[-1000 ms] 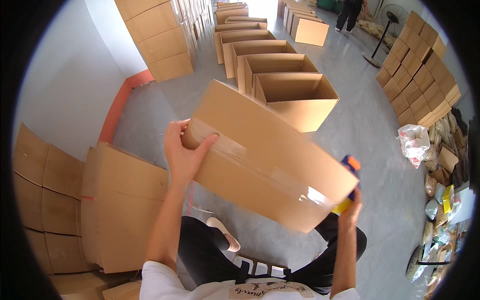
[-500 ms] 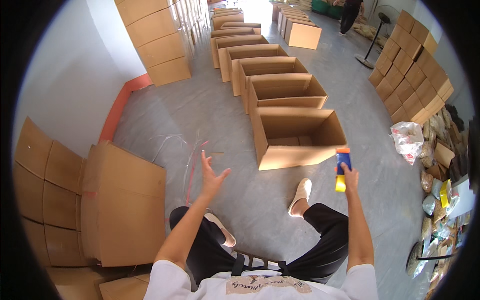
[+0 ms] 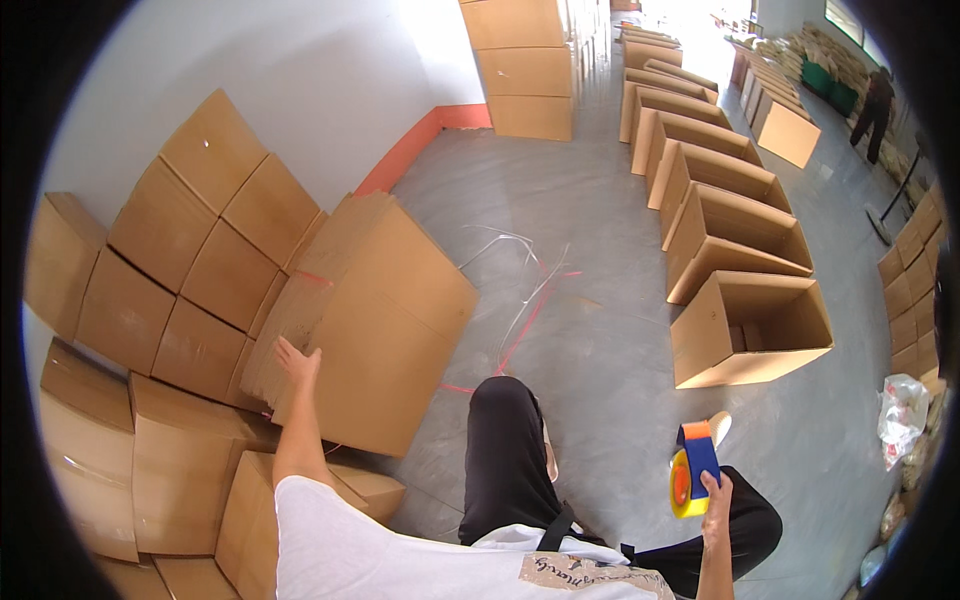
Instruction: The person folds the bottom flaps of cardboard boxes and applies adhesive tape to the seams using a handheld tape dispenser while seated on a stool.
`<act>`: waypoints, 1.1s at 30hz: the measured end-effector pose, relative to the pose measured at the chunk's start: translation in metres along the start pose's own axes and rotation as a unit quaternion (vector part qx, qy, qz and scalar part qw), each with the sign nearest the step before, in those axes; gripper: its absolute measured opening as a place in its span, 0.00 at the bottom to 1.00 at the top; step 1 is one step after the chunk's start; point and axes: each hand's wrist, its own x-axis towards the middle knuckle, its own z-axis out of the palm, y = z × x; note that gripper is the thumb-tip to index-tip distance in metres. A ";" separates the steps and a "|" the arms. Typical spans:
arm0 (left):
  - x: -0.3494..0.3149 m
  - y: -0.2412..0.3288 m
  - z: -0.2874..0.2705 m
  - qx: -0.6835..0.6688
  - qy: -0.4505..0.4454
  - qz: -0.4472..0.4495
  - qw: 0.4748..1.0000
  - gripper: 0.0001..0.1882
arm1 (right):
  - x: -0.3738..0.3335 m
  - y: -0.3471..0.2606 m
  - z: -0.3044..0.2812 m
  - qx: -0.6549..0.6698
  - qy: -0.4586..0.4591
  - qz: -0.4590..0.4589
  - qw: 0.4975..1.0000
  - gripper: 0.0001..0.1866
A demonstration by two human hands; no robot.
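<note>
My left hand (image 3: pixel 300 364) reaches out to the left with fingers and thumb apart. It is at the edges of a leaning stack of flattened cardboard boxes (image 3: pixel 395 310); whether the fingertips touch the cardboard I cannot tell. A tape dispenser (image 3: pixel 699 455), blue and orange with a yellow roll, is gripped in my right hand (image 3: pixel 716 500), low on the right above my leg. Beyond it the nearest open carton (image 3: pixel 702 325) stands upright on the floor with its top open, heading a row of similar cartons (image 3: pixel 720 180).
Closed brown cartons (image 3: pixel 195 270) are stacked against the left wall, with more cartons (image 3: pixel 200 450) close on my left. Loose straps (image 3: pixel 520 325) lie on the grey floor. A plastic bag (image 3: pixel 902 415) lies at the right. Another person (image 3: pixel 876 110) stands far right.
My view has turned left, so the carton row now sits further right. My left hand has moved over to the flattened boxes. The tape dispenser remains in my right hand, lower down.
</note>
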 end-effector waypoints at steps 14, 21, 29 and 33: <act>-0.047 0.040 0.010 0.207 -0.016 0.082 0.975 0.43 | -0.018 -0.012 0.038 0.025 0.014 0.037 0.999 0.17; -0.090 0.062 0.007 0.133 0.070 0.281 0.948 0.30 | -0.022 -0.005 0.045 0.064 -0.005 0.029 0.998 0.17; -0.071 0.089 0.003 0.105 -0.033 0.074 0.991 0.22 | -0.031 -0.006 0.042 0.075 0.021 0.020 0.997 0.17; -0.092 0.094 0.011 0.115 0.050 0.203 0.971 0.16 | -0.037 -0.004 0.042 0.117 0.053 0.008 0.992 0.17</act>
